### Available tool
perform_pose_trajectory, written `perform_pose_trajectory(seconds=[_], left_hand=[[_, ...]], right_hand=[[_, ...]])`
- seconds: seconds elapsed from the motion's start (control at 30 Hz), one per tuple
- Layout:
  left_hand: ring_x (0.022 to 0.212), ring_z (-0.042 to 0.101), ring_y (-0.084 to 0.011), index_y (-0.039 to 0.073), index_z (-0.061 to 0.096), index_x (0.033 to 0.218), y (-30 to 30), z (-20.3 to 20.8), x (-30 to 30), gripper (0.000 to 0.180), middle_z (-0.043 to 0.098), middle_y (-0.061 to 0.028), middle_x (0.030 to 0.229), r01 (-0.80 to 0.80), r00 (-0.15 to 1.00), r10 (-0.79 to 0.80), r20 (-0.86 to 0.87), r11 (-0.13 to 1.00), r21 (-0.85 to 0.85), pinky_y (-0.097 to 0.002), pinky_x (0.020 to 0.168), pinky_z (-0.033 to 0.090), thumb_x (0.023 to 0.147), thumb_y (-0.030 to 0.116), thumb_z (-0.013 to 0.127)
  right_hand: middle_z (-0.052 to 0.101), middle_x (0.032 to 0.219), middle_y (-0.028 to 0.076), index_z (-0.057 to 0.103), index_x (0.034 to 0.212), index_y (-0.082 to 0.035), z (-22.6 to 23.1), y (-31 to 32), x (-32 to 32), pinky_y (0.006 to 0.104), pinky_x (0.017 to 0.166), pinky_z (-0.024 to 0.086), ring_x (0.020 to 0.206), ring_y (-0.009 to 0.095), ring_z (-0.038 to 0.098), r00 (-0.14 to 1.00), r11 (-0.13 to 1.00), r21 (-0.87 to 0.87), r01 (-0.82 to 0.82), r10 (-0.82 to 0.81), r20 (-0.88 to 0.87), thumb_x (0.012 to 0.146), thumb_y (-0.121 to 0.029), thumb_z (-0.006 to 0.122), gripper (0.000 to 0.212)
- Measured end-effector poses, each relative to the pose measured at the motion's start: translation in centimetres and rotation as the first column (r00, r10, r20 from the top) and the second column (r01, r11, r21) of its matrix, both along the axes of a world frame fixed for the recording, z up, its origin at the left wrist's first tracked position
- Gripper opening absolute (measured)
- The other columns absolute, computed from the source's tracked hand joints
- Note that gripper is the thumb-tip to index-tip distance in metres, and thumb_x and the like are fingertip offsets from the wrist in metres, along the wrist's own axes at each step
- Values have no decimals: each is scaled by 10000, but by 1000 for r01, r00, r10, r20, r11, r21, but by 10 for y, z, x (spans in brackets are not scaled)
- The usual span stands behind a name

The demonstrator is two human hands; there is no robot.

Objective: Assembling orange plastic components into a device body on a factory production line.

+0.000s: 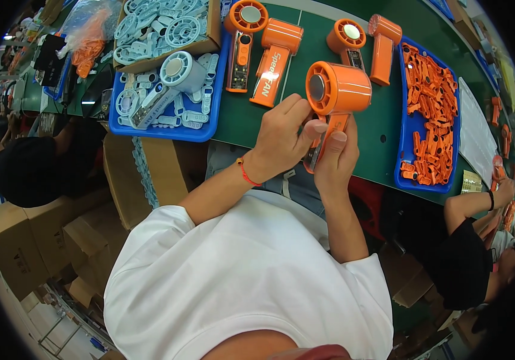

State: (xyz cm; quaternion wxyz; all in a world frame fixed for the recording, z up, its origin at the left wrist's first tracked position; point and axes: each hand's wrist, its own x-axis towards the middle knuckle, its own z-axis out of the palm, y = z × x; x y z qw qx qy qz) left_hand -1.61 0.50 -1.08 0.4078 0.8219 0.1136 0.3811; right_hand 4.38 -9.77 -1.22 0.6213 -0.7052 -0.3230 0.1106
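Note:
In front of my chest I hold an orange handheld fan [347,89] upright, its round grille with a silver centre turned to the left. My right hand [337,159] is wrapped around the fan's handle. Thumb and fingers of my left hand [284,135] are closed at the handle's left side, just below the fan head; any small part between them is hidden. Beyond my hands, two orange fans [247,51] [277,60] stand on the green table [233,120] at left, and two more [346,41] [383,48] farther right.
A blue tray [403,144] of small orange parts lies at right. At left, another blue tray [203,133] holds light-blue parts and a light-blue fan [179,75], behind it a cardboard box [214,43] of similar pieces. Co-workers sit on both sides; cartons [20,240] stand lower left.

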Motion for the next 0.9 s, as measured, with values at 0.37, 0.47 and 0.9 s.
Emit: perform_pose_trajectory(seconds=[0.37, 0.47, 0.9], left_hand=[[534, 457, -259, 24, 488, 756, -4, 2, 6, 353, 418, -95, 656, -78, 997, 75, 31, 992, 99, -341, 490, 399, 910, 341, 501], [534, 463, -242, 22, 497, 758, -5, 3, 7, 345, 430, -82, 652, -75, 997, 78, -8, 976, 203, -327, 485, 390, 880, 341, 549], [565, 490, -257, 31, 524, 726, -3, -7, 9, 391, 455, -105, 633, -95, 994, 93, 64, 995, 27, -349, 493, 387, 824, 401, 601]], right_hand=[[544, 930, 50, 451, 1226, 19, 4, 2, 0, 217, 665, 415, 788, 85, 517, 993, 995, 69, 65, -72, 98, 935, -545, 305, 652], [548, 886, 50, 424, 1249, 22, 8, 0, -3, 204, 573, 409, 697, 72, 518, 996, 996, -36, 80, -82, -45, 944, -527, 296, 642], [559, 984, 83, 370, 1325, 18, -12, -3, -3, 256, 726, 432, 849, 137, 541, 994, 995, -67, 73, -78, -80, 970, -440, 330, 581]])
